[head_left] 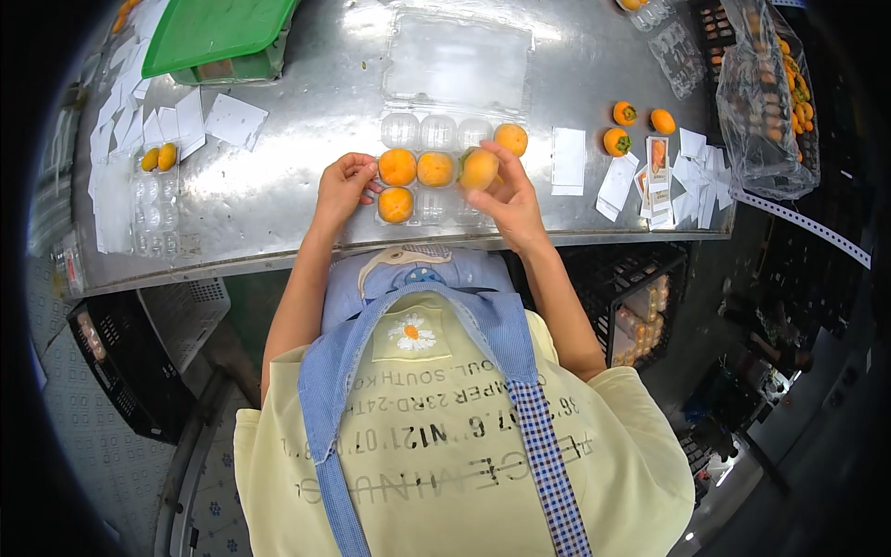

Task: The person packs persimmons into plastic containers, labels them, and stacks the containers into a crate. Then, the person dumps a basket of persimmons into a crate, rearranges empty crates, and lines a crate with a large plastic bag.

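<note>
A clear plastic tray [436, 133] with round cups lies on the metal table, its flat lid [455, 60] folded open behind it. Several orange persimmons sit in it: one [397, 167] at the left of the middle row, one [434, 169] beside it, one [395, 205] in the near row and one [510, 139] at the right. My right hand [506, 197] holds another persimmon [479, 168] over the tray's right part, fingers around its side. At the tray's left edge is my left hand [348, 190], thumb and fingertips drawn together against the rim and the left persimmon.
Three loose persimmons [662, 121] and scattered paper cards [617, 184] lie to the right. A plastic-wrapped crate [770, 102] stands at the far right. At left are a green-lidded box [218, 37], more papers [235, 121] and another clear tray [156, 209].
</note>
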The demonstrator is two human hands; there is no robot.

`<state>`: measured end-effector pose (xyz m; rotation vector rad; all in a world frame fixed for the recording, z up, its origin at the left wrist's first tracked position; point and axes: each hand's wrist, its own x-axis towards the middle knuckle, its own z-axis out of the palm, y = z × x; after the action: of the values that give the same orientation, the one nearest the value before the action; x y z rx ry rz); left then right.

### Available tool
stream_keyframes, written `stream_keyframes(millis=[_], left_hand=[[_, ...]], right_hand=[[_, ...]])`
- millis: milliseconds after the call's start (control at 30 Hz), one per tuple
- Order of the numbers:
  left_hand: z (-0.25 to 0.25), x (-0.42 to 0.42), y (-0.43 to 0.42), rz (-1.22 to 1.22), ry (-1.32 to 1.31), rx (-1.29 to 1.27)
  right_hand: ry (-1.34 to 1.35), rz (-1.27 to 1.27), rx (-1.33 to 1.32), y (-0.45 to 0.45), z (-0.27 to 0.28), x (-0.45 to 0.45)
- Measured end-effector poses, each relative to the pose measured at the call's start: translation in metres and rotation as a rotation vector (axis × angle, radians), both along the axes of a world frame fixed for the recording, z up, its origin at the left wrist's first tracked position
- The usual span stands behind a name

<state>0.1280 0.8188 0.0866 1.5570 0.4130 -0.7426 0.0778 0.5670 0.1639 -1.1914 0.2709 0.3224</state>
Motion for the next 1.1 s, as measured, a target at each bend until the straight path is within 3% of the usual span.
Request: stream_keyframes(millis=[200, 500, 633, 733, 833, 1100], left_hand=[[0.005, 0.001, -0.001, 0.001, 0.003, 0.002], [0.005, 0.001, -0.001, -0.010, 0.006, 0.015], [0.009, 0.002, -0.004, -0.002, 0.008, 0.009], [0.008, 0.002, -0.004, -0.001, 0.004, 0.004], [0.005, 0.001, -0.001, -0.005, 0.013, 0.012], [0.007, -0.001, -0.002, -0.009, 0.016, 0.004]], right_hand=[[0.128, -0.066, 0.064, 0.000, 0.000, 0.000], [0.187, -0.097, -0.045, -0.003, -0.007, 0.000], [0.096, -0.302, -0.300, -0.028, -0.010, 0.009], [-0.097, -0.267, -0.640, -0.049, -0.010, 0.025], [-0.230, -0.056, -0.927, -0.053, -0.006, 0.038], [-0.319, 0.266, -1.048, -0.010, -0.015, 0.065]])
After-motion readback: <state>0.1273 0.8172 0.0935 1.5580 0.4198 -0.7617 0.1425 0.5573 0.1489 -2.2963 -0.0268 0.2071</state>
